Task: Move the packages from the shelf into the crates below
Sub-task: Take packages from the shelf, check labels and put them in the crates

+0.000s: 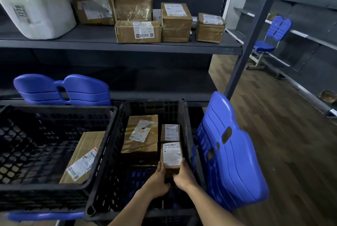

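Now | both hands low in right crate (186, 116) | left hand (158, 182), right hand (184, 176) clasp small box (171, 158)

1 head view looks forward and down, near the crates (102, 152), facing the shelf (127, 45).

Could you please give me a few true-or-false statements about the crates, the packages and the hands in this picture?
1. Both hands, left and right, hold one small box inside the right crate. True.
2. The left crate has no packages in it. False: one flat package lies in it.
3. The right crate holds three boxes. True.
4. The shelf has been cleared. False: several boxes and a white parcel remain on it.
5. The chair backs beside the crates are red. False: they are blue.
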Demonstrator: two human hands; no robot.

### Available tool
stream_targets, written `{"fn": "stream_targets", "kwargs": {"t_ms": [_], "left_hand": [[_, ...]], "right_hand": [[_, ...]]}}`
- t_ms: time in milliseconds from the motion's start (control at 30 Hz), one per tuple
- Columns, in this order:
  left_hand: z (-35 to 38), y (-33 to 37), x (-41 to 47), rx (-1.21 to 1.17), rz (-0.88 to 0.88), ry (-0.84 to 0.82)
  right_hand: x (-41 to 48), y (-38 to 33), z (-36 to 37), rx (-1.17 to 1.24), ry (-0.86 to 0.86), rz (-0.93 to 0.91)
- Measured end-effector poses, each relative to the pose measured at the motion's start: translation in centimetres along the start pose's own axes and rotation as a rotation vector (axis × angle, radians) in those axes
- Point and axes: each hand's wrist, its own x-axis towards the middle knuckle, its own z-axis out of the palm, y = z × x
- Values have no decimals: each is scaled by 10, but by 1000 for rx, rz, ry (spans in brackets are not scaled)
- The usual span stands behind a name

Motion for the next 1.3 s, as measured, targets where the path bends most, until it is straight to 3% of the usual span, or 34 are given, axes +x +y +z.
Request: {"fn": "stream_targets", "kwargs": {"t_ms": [500,800,1000,1067,1300], "left_hand": [[11,-32,66,-11,35,-84],[32,-47,85,122,-97,-267],[35,-46,78,525,12,-240],[37,-42,75,650,51,-281],[36,-31,89,670,64,-386]], "right_hand": [[63,4,34,-79,-63,121],[85,12,45,-343,-251,184],[83,31,52,-729,-153,-7],[80,36,54,-857,-210,-48],[89,36,53,-1049,-327,-4]]}}
